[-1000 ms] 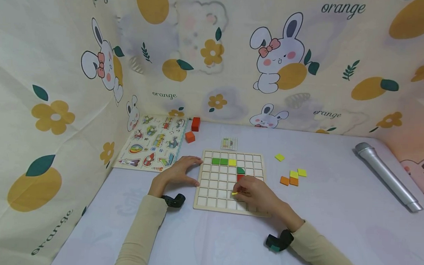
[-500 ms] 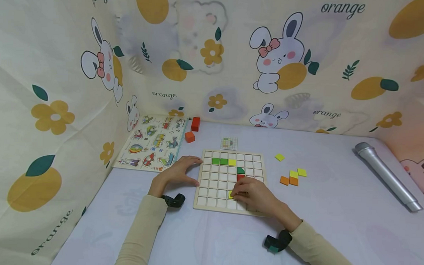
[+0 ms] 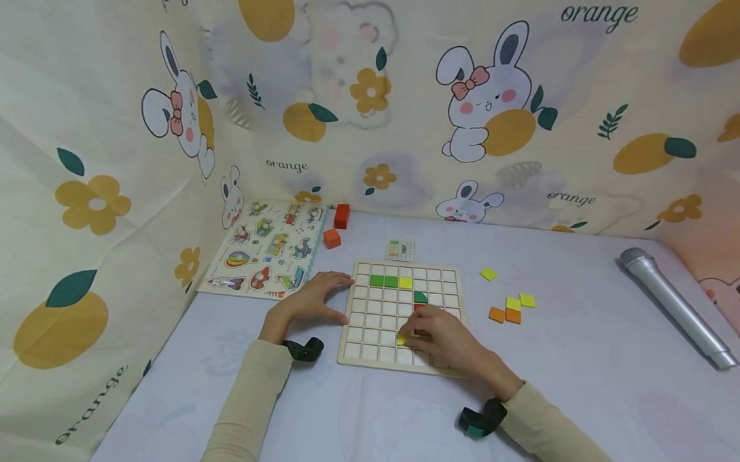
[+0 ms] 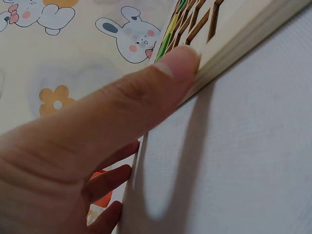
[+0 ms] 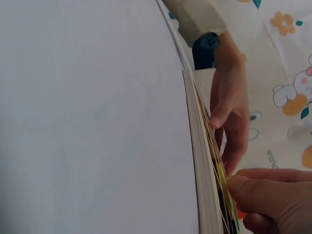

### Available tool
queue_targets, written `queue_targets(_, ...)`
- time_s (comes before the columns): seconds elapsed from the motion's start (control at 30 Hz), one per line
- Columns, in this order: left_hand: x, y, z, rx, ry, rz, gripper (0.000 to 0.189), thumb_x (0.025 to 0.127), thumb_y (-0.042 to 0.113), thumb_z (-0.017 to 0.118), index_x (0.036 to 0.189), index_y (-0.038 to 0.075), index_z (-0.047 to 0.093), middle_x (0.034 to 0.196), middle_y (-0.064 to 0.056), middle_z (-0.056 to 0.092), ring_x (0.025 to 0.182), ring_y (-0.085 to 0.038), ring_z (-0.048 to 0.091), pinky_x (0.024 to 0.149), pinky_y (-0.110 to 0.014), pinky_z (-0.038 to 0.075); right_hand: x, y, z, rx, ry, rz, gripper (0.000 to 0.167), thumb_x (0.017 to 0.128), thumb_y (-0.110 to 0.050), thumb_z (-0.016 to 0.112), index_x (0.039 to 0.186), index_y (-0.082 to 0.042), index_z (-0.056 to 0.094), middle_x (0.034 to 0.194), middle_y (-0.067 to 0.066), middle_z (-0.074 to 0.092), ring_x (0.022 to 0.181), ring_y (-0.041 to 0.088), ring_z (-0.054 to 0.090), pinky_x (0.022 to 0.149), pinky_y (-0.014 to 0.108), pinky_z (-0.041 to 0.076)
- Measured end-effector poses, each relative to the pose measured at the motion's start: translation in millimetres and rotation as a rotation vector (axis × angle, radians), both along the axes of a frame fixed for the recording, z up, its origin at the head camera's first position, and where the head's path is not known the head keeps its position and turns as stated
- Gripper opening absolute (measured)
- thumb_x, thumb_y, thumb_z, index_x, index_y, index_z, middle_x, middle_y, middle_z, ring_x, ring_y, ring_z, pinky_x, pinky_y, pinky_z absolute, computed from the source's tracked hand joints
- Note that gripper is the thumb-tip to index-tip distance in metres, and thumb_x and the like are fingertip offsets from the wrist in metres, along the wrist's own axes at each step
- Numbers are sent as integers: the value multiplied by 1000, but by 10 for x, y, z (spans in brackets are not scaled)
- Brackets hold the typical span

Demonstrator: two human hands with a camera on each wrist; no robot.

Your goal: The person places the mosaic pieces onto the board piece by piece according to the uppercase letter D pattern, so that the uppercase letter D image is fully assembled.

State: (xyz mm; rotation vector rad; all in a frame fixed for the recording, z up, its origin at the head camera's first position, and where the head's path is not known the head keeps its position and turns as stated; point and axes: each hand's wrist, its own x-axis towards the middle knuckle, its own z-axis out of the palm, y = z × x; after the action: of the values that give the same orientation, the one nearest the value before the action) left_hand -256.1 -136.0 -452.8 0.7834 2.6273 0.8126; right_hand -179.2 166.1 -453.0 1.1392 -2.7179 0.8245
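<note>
A wooden grid board [image 3: 353, 356] lies flat on the table. My right hand [image 3: 442, 339] is over its lower right part, thumb and fingertips pinching a yellow square tile [image 3: 401, 341] at a cell. In the right wrist view the same fingertips meet the yellow tile [image 5: 221, 173] right at the board's surface. Along the board's left edge rests my left hand [image 3: 312, 298], fingers and thumb spread apart; the left wrist view has its thumb [image 4: 161, 78] against the edge. Green tiles [image 3: 383, 281], another yellow tile [image 3: 405, 283], a green rounded piece [image 3: 420, 297] and a partly hidden red tile [image 3: 419, 307] sit in cells.
Loose yellow [image 3: 526, 301] and orange tiles [image 3: 496, 315] lie right of the board. Behind it is a small pattern card [image 3: 400, 250]. Two red-orange blocks [image 3: 342, 216] and a picture board [image 3: 265, 248] stand back left. A silver microphone [image 3: 679, 310] lies far right.
My right hand has shifted slightly left, and the yellow tile has gone from edge-on to lying flatter at the cell. My left hand stays at the board's edge.
</note>
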Motion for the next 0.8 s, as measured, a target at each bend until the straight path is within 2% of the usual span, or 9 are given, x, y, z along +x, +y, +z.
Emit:
queue_targets(0.07,-1,4,3,1,-4,1,81,70,40,80,139,15,44,147,-4,35,138,-25,23,114,-45,21,3,20,34,4,-22,-28,17,81,-20,74,98,-22,72,98,-12,60,92,5,53,77,24,51)
queue_targets(0.23,0,4,3,0,-10,5,82,70,41,80,139,15,44,148,-3,34,138,-25,23,114,-46,21,-50,135,81,-25,34,-33,19,78,-14,75,97,-16,72,97,-6,63,90,10,55,73,24,52)
queue_targets(0.33,1,2,2,1,-10,6,82,70,41,80,139,15,44,148,-3,34,138,-25,23,113,-45,21,-82,236,101,-68,33,-45,21,77,-10,76,97,-14,72,95,-4,63,88,13,57,71,26,53)
queue_targets(0.47,0,3,-5,-1,-4,6,83,70,41,80,139,15,44,147,-4,35,138,-25,23,113,-45,22,-95,373,133,-90,-11,-118,22,77,-10,76,99,-12,72,98,-3,63,88,15,56,71,28,54)
queue_targets(0.67,-3,2,-14,-2,-4,6,83,69,41,80,139,14,44,147,-4,35,138,-25,23,114,-45,21,-127,588,132,-95,-3,-221,25,76,-8,76,100,-9,72,100,1,64,83,17,57,69,32,54)
queue_targets(0.8,-2,4,-7,-2,-12,10,83,69,41,80,139,15,44,147,-4,35,138,-24,23,114,-44,21,-142,744,146,-81,-24,-287,25,78,-11,75,102,-10,71,100,2,64,82,16,55,67,30,52)
